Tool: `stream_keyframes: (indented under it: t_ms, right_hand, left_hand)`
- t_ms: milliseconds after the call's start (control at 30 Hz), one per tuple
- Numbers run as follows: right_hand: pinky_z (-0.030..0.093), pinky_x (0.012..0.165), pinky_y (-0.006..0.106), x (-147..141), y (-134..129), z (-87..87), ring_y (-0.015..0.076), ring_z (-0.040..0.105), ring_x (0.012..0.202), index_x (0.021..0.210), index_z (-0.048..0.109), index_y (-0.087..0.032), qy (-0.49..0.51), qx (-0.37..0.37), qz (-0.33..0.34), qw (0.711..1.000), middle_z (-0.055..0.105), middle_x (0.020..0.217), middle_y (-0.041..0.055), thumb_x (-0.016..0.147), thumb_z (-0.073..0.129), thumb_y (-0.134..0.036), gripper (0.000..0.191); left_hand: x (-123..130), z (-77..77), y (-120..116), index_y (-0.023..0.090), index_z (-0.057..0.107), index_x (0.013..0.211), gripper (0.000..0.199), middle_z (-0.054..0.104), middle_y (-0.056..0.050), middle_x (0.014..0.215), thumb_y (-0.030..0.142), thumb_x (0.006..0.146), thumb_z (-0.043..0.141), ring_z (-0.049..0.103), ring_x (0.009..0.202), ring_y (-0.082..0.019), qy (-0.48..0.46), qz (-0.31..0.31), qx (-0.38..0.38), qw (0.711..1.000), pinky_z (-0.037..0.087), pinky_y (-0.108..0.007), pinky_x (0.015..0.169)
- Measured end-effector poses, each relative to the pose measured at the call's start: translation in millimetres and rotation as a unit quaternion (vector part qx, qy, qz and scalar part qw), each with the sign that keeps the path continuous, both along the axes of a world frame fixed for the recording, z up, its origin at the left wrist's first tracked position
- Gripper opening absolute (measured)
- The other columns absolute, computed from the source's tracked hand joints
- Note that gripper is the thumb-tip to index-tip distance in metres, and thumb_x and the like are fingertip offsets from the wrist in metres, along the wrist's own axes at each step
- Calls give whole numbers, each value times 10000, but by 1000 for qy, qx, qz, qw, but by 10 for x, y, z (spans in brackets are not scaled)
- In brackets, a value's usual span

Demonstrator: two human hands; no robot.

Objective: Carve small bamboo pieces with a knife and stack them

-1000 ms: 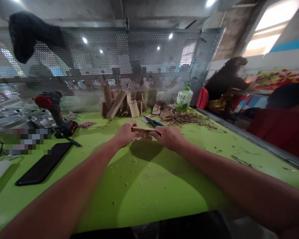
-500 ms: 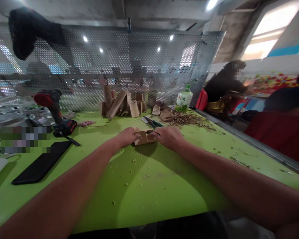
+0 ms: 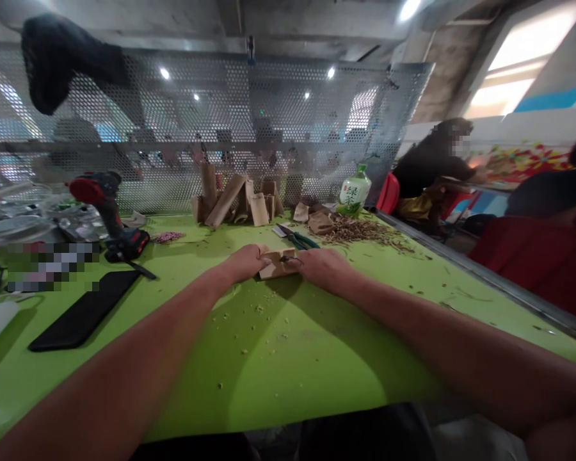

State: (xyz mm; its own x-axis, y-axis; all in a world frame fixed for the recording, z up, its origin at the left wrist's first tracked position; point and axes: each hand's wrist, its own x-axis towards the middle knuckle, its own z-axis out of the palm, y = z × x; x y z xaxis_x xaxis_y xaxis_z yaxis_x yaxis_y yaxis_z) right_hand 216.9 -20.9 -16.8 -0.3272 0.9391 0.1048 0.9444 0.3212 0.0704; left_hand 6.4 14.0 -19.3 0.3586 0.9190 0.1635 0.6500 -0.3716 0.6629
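Note:
A short pale piece of wood or bamboo (image 3: pixel 274 266) is held just above the green table (image 3: pixel 288 358), near the middle of the view. My left hand (image 3: pixel 246 262) grips its left end, thumb on the near face. At its right end is my right hand (image 3: pixel 317 266), closed on a small dark-tipped tool (image 3: pixel 287 258) whose tip lies against the piece. The tool's handle is hidden in the fingers. Dark-green-handled pliers or shears (image 3: pixel 301 241) lie just behind. Small crumbs (image 3: pixel 259 309) are scattered in front of the piece.
Bamboo pieces (image 3: pixel 225 198) stand at the back, beside a green-labelled bottle (image 3: pixel 354 191) and a heap of dry twigs (image 3: pixel 360 232). A red-black power drill (image 3: pixel 100 205) and a black case (image 3: pixel 84 312) are on the left. People sit beyond the table's right edge.
The dark tool tip and my right hand have shifted slightly on the piece. My left hand keeps its grip. The view has moved a little.

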Motion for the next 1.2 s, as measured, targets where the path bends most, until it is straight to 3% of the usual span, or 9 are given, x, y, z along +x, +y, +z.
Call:
stream_keyframes:
  t_ms: [133, 367, 600, 733, 933, 1200]
  right_hand:
    - [466, 611, 309, -5, 66, -19, 209, 657, 744, 957, 677, -190, 3, -32, -8, 999, 724, 956, 137, 1004, 311, -492, 477]
    - [464, 605, 270, 33, 73, -62, 188, 668, 741, 975, 700, -212, 17, -65, 22, 998, 731, 972, 110, 982, 234, -615, 617]
    - [379, 584, 257, 17, -18, 26, 159, 604, 657, 973, 684, -197, 10, 17, -34, 999, 715, 841, 93, 1001, 292, -522, 509]
    - [352, 571, 258, -7, -27, 66, 160, 585, 644, 917, 685, -190, -16, 51, -29, 998, 698, 789, 88, 1002, 345, -443, 433]
    - [395, 581, 272, -26, -16, 35, 177, 613, 670, 989, 678, -188, -2, -1, -28, 1000, 704, 830, 99, 1009, 321, -470, 455]
    - [472, 637, 307, -10, 82, -4, 203, 664, 781, 945, 662, -213, 18, -67, -23, 997, 720, 986, 121, 999, 264, -531, 512]
  left_hand:
    - [-5, 0, -3, 183, 645, 672, 75, 618, -52, 643, 245, 708, 668, 522, 601, -182, 19, 3, 3, 1000, 351, -263, 565]
    - [24, 62, -26, 156, 661, 975, 231, 691, -92, 936, 301, 856, 526, 603, 814, -202, 169, -18, -4, 985, 406, -263, 659]
    - [8, 68, -18, 170, 657, 984, 216, 693, -67, 885, 289, 863, 522, 613, 770, -188, 149, -33, -42, 987, 410, -254, 618]
    - [-4, 72, 5, 165, 661, 982, 212, 692, -66, 900, 276, 854, 533, 612, 783, -187, 162, -50, -29, 985, 415, -251, 625]
    - [12, 90, -10, 151, 679, 1003, 244, 698, -88, 926, 284, 850, 542, 614, 805, -200, 177, -27, -18, 984, 420, -263, 650]
    - [22, 67, -9, 155, 694, 999, 254, 705, -75, 882, 245, 815, 544, 614, 741, -183, 166, -14, -27, 986, 416, -257, 625]
